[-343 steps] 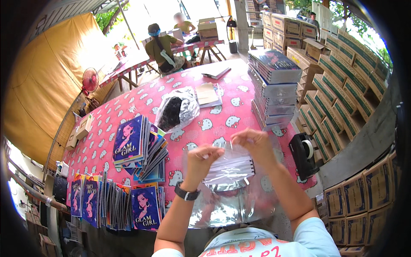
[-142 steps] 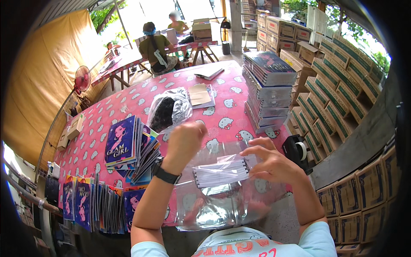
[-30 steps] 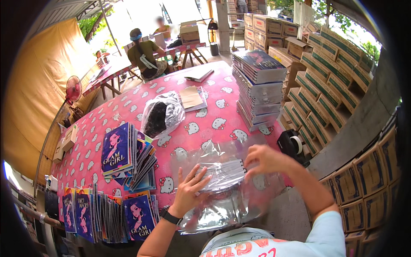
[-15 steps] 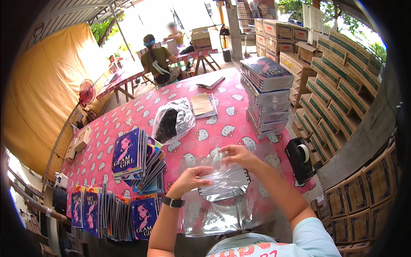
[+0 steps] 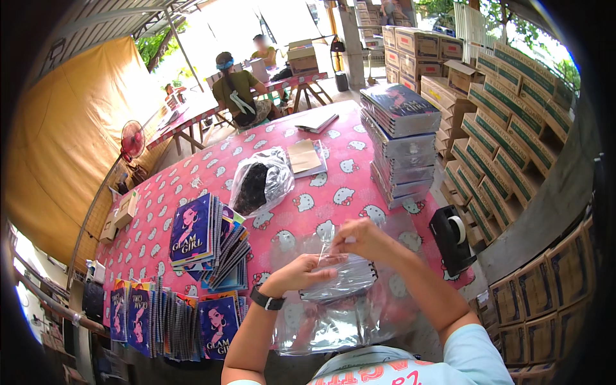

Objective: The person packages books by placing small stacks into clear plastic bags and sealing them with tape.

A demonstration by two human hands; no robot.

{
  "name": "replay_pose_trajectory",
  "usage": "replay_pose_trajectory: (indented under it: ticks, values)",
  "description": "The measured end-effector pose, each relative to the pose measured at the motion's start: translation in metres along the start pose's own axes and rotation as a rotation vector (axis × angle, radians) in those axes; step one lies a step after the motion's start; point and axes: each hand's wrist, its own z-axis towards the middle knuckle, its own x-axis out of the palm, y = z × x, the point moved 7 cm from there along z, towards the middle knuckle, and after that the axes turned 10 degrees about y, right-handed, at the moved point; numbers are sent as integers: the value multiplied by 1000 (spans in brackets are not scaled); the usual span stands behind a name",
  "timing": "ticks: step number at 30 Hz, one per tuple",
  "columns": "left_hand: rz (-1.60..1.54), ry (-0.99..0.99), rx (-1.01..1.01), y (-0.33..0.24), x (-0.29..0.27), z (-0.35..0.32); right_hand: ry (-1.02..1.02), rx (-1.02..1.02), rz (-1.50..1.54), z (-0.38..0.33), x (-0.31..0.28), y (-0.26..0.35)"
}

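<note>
In front of me, near the table's front edge, lies a bundle of spiral notebooks (image 5: 340, 287) inside a clear plastic bag (image 5: 324, 324). Its covers are hard to make out through the glare. My left hand (image 5: 300, 273), with a dark watch on the wrist, rests at the bag's upper left, fingers stretched out and thumb apart, touching the film. Just beyond it, my right hand (image 5: 364, 240) has curled fingers pinching the loose film at the bag's far end. More clear plastic sheets lie flat under and around the bundle.
Left of the bundle stand piles of purple-covered spiral notebooks (image 5: 192, 232). A tall stack of wrapped notebooks (image 5: 404, 147) rises at the far right, near a black tape dispenser (image 5: 451, 240). A plastic bag with black contents (image 5: 251, 186) sits mid-table. Cartons (image 5: 513, 122) line the right.
My left hand has moved right and slightly up across the bag, close to my right hand. The right hand's fingers have curled in from a more spread pose.
</note>
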Motion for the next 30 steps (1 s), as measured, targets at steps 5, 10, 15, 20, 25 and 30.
replay_pose_trajectory:
  ticks: [5, 10, 15, 20, 25, 30]
  values:
    - [103, 98, 65, -4, 4, 2, -73, 153, 305, 20, -22, -25]
    - [-334, -201, -29, 7, -16, 1, -38, 275, 374, 3, -26, -31]
    - [-342, -123, 35, -17, -5, -3, -24, -18, 135, -1, -8, 3]
    - [168, -400, 35, -47, -27, -26, -107, 29, 374, 7, -25, 9]
    - [403, -491, 19, -48, -28, -23, 88, 82, -65, 6, -15, 26]
    - [444, -956, 271, -52, -62, -59, -48, -115, 352, 10, -19, 25]
